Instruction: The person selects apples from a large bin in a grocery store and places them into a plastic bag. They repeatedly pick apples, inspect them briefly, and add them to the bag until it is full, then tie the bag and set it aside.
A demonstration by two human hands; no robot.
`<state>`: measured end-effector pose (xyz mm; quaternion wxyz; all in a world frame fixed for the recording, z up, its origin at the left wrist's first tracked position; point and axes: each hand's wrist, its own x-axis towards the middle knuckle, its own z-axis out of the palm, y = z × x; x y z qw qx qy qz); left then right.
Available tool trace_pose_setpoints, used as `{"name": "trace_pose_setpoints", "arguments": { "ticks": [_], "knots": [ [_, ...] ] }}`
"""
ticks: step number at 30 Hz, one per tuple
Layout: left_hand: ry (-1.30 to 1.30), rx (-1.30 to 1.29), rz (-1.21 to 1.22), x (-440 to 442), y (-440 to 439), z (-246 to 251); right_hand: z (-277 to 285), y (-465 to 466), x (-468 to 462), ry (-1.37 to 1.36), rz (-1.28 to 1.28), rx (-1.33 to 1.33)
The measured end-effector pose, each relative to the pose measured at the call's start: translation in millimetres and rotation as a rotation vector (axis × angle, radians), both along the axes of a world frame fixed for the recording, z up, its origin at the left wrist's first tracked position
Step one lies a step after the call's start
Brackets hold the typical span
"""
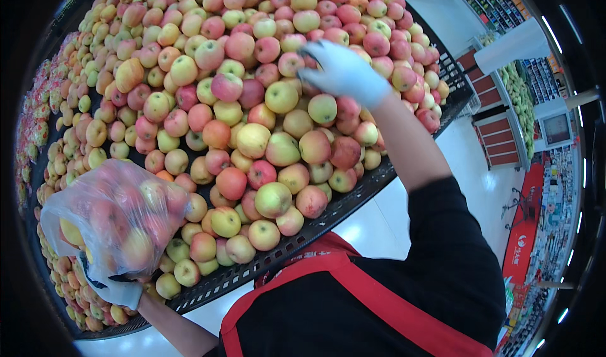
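Note:
My left hand [111, 288], in a white glove with dark fingertips, grips a clear plastic bag [116, 215] from below. Several red and yellow apples show through the film of the bag, which sits over the lower left of the apple heap. Higher up, my right hand [345, 73], gloved the same way and slightly blurred, reaches over the heap with fingers apart. Its fingertips are close to a pinkish apple [290, 64]; whether they touch it I cannot tell. Below that hand lie a yellow apple [281, 97] and a green-yellow apple [322, 108].
A black slotted crate edge [284, 253] borders the heap on my side. Bagged fruit [35, 115] lies at the far left. On the right are a roll of plastic bags [511, 47], a stand of green produce [518, 106], a scale screen [556, 129] and store shelves.

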<state>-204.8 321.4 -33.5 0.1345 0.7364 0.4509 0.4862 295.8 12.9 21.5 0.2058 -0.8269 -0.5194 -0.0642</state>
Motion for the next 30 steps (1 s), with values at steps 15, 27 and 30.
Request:
{"name": "trace_pose_setpoints", "arguments": {
  "ticks": [15, 27, 30],
  "knots": [
    [-0.200, -0.109, -0.006, 10.8, -1.4, -1.2, -31.9, 27.2, -39.2, 0.459, 0.049, -0.054],
    [-0.117, -0.089, -0.028, -4.2, 4.7, -7.4, -7.9, -15.5, -89.0, 0.038, 0.126, -0.023],
    [-0.058, -0.069, -0.026, -1.2, 3.9, -6.0, -45.2, 20.3, -0.3, 0.089, -0.072, -0.305]
  ]
}}
